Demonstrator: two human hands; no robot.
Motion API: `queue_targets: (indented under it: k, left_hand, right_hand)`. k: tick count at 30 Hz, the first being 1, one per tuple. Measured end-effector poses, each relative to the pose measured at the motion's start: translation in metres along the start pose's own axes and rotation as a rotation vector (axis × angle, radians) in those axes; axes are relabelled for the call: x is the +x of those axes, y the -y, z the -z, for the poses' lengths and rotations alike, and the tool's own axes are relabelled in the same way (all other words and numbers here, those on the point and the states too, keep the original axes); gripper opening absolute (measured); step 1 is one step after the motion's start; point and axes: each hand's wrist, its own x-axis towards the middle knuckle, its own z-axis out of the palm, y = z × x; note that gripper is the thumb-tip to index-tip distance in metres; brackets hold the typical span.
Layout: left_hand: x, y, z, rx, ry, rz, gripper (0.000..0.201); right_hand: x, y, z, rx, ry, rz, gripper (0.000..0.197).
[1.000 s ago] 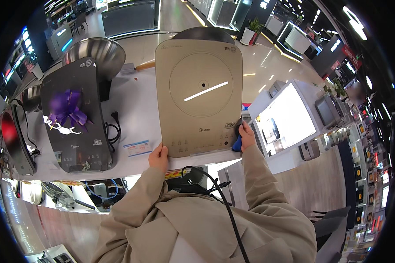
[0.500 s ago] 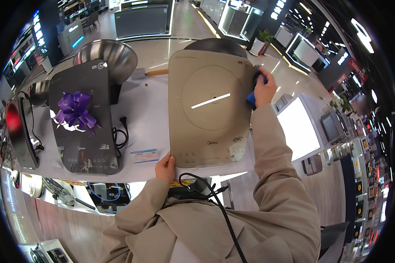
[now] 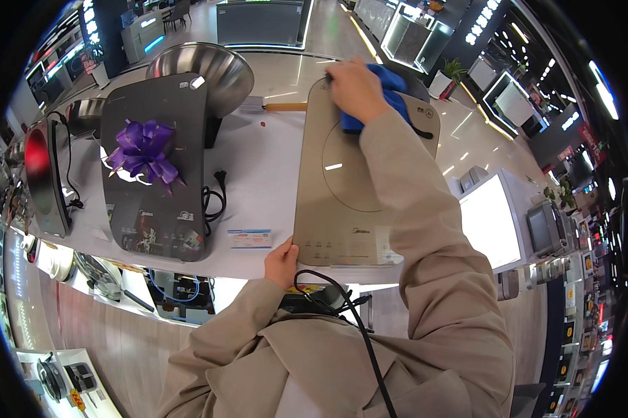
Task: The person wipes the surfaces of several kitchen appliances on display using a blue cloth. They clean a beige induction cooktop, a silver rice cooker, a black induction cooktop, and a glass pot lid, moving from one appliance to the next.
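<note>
A gold glass-topped induction cooktop [image 3: 342, 230] stands before me, its face tilted up toward me. My left hand [image 3: 281, 264] grips its lower left corner, fingers closed at the edge. Up at the far left corner, my right hand [image 3: 359, 89] is closed on a blue cloth [image 3: 396, 101]. The cloth drapes over the top part of the glass, and a dark strip hangs from it near the right edge. My right forearm crosses the cooktop and hides part of its right half.
To the left stands a dark cooktop [image 3: 129, 216] with a purple ribbon bow [image 3: 145, 152]. Behind it is a steel bowl [image 3: 220, 73]. A black plug cord [image 3: 216, 202] and a printed card [image 3: 250, 239] lie on the white table [image 3: 258, 167]. A black cable [image 3: 366, 348] hangs before my chest.
My right hand has swept from the cooktop's right edge to its far left corner, taking the blue cloth along. My left hand keeps its grip. The whole view has shifted slightly.
</note>
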Motion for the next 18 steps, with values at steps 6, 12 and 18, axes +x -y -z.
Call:
queue_targets:
  k: [6, 12, 18]
  left_hand:
    - [-0.003, -0.008, -0.001, 0.044, -0.002, -0.002, 0.035]
    - [-0.004, -0.008, 0.002, -0.016, 0.009, 0.033, 0.038]
    - [-0.004, -0.011, -0.001, -0.013, -0.02, 0.048, 0.04]
  right_hand:
    - [0.02, 0.066, -0.017, -0.096, 0.16, 0.22, 0.008]
    - [-0.063, 0.106, -0.025, -0.239, 0.127, 0.429, 0.006]
    - [-0.129, 0.124, -0.027, -0.045, 0.179, 0.701, 0.007]
